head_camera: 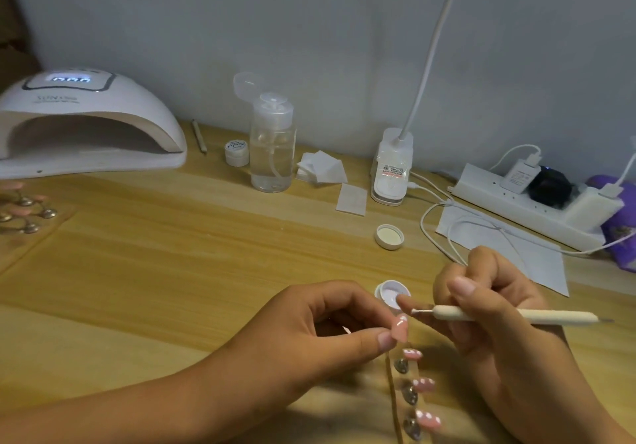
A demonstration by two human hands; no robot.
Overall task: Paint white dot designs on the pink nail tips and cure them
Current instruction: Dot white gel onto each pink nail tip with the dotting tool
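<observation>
Our left hand point(320, 323) pinches the pink nail tip point(400, 332); right hand point(499, 347) grips the dotting pen point(516, 317), lying left-right, its point just right of the nail.

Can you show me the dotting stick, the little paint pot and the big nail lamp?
dotting stick point(557, 318), head view, on its cream handle.
paint pot point(391, 293), head view, on its open inside.
nail lamp point(103, 104), head view, on its white dome.

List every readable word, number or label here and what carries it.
"SUN", remainder blurred: front of the white domed nail lamp.
Digits on its lit display: blurred, unreadable.
Lid of the small white round jar, sticker on the white desk lamp base, white wall charger: print too small.
</observation>
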